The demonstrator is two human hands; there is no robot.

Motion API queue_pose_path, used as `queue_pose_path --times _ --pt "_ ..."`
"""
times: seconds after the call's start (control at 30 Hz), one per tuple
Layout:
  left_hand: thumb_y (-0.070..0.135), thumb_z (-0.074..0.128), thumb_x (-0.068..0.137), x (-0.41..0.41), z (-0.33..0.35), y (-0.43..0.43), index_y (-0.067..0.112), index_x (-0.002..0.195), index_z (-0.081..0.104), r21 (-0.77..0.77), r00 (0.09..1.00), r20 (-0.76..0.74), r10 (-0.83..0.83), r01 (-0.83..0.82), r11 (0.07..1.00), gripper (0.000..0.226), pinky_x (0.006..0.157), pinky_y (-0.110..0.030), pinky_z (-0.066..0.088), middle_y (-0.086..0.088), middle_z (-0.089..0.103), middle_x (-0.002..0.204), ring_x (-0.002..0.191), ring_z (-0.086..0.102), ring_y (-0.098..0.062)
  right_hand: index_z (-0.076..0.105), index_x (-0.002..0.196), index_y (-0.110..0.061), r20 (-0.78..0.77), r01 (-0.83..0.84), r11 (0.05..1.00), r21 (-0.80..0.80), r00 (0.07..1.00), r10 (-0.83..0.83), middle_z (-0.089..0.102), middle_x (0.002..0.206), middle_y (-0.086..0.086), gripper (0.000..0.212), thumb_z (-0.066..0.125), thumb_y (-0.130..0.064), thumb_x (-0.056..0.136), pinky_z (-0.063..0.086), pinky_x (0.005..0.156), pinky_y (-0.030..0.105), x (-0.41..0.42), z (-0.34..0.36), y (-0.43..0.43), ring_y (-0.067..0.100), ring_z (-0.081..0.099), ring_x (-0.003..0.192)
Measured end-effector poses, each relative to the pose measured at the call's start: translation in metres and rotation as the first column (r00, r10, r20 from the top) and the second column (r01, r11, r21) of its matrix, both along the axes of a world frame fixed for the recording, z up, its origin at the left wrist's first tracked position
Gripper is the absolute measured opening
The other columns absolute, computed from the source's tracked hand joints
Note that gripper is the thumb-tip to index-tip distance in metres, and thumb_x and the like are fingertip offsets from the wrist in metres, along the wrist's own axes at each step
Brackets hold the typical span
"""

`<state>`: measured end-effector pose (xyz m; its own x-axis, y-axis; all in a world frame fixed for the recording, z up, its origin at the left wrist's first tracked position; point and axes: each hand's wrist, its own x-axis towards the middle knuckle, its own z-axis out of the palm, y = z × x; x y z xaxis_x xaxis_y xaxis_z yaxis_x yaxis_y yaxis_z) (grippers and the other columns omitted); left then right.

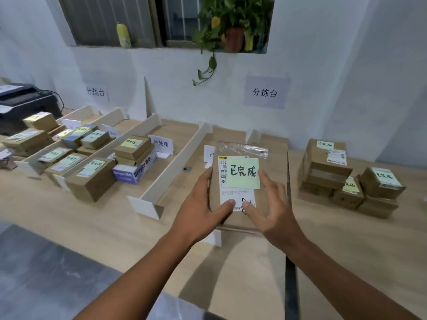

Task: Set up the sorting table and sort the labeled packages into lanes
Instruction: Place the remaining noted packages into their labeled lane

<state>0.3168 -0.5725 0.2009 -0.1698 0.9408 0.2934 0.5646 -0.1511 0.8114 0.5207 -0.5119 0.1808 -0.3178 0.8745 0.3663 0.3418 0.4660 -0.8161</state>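
- Holding a brown cardboard package (275,165) from both sides, the left hand (203,204) curls its fingers along the left edge and the right hand (270,204) spreads over the right part of the top.
- Both thumbs press on the white shipping label (231,196) near its lower end.
- A green sticky note (242,173) with handwritten characters covers the upper part of that label.
- The package sits over the lane just right of a long white divider (175,167) on the wooden surface (92,222); I cannot tell whether it rests there or is lifted.
- To the left, more lanes hold boxes with notes (92,176), plus a blue and white box (134,174).
- To the right, a stack of boxes (328,167) stands well apart.
- A printer (23,100) sits far left, and a paper sign (265,92) hangs on the wall.
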Motion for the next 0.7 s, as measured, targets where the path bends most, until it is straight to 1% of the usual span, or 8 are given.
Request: queue_pose_path --times 0.1,0.23,0.33,0.4,0.5,0.53,0.6,0.7 --pt "0.054 0.073 0.083 -0.030 0.001 -0.025 0.047 0.152 0.022 -0.006 0.999 0.009 0.035 -0.035 0.999 0.086 0.096 -0.043 0.056 0.028 0.047 0.147 0.129 0.050 0.003 0.031 0.158 -0.026 0.004 -0.042 0.999 -0.007 0.999 0.042 0.040 0.134 -0.009 0.082 0.076 -0.025 0.089 0.029 0.100 0.001 -0.031 0.009 -0.021 -0.007 0.043 0.130" --pt "0.054 0.073 0.083 -0.074 0.004 -0.053 0.049 0.151 0.022 -0.010 0.997 0.027 0.070 -0.070 0.998 0.086 0.098 -0.042 0.054 0.028 0.050 0.145 0.130 0.049 0.005 0.031 0.157 -0.030 0.011 -0.072 0.997 -0.023 0.997 0.072 0.039 0.136 -0.012 0.081 0.076 -0.028 0.089 0.028 0.102 0.003 -0.078 0.014 -0.044 -0.002 0.043 0.134" --pt "0.052 0.072 0.083 -0.111 0.007 -0.071 0.055 0.150 0.021 -0.006 0.998 0.012 0.068 -0.067 0.998 0.084 0.099 -0.039 0.054 0.029 0.051 0.143 0.128 0.050 0.007 0.034 0.156 -0.028 0.010 -0.049 0.999 0.002 0.999 0.049 0.041 0.135 -0.009 0.081 0.077 -0.025 0.088 0.034 0.105 0.011 -0.118 0.011 -0.062 0.004 0.045 0.133" --pt "0.052 0.072 0.084 -0.137 0.007 -0.082 0.058 0.149 0.018 -0.010 0.999 -0.002 0.050 -0.050 0.999 0.085 0.095 -0.038 0.056 0.031 0.052 0.142 0.127 0.051 0.007 0.034 0.156 -0.032 0.020 -0.021 1.000 -0.012 1.000 0.021 0.041 0.133 -0.012 0.081 0.077 -0.027 0.087 0.042 0.104 0.020 -0.143 0.010 -0.073 0.003 0.051 0.127" --pt "0.054 0.072 0.083 -0.177 0.001 -0.093 0.061 0.149 0.016 -0.015 1.000 -0.022 0.007 -0.008 1.000 0.087 0.091 -0.038 0.057 0.033 0.049 0.144 0.129 0.050 0.006 0.028 0.155 -0.044 0.044 0.004 0.997 -0.077 0.999 0.000 0.036 0.131 -0.021 0.084 0.071 -0.045 0.082 0.052 0.094 0.030 -0.176 0.006 -0.091 0.003 0.063 0.098" --pt "0.058 0.071 0.081 -0.190 -0.003 -0.094 0.061 0.149 0.016 -0.015 1.000 -0.030 -0.007 0.007 1.000 0.088 0.091 -0.037 0.056 0.034 0.048 0.145 0.129 0.050 0.006 0.026 0.154 -0.048 0.047 0.012 0.997 -0.073 0.999 -0.008 0.034 0.131 -0.024 0.084 0.067 -0.052 0.081 0.052 0.093 0.029 -0.186 0.003 -0.095 0.003 0.061 0.098" --pt "0.065 0.070 0.078 -0.211 -0.010 -0.093 0.063 0.148 0.017 -0.011 0.998 -0.017 -0.053 0.053 0.999 0.088 0.091 -0.029 0.054 0.039 0.047 0.142 0.125 0.051 0.008 0.024 0.152 -0.052 0.058 0.043 0.998 -0.046 0.998 -0.040 0.032 0.131 -0.027 0.081 0.062 -0.059 0.081 0.048 0.097 0.026 -0.203 -0.006 -0.099 -0.003 0.048 0.119" --pt "0.063 0.072 0.077 -0.230 -0.019 -0.079 0.068 0.141 0.022 -0.002 0.992 0.049 -0.114 0.114 0.993 0.081 0.086 -0.006 0.044 0.047 0.046 0.134 0.118 0.051 0.018 0.023 0.151 -0.055 0.049 0.076 0.994 -0.084 0.996 -0.072 0.031 0.133 -0.026 0.080 0.061 -0.062 0.082 0.054 0.097 0.031 -0.221 -0.016 -0.094 -0.001 0.040 0.132"
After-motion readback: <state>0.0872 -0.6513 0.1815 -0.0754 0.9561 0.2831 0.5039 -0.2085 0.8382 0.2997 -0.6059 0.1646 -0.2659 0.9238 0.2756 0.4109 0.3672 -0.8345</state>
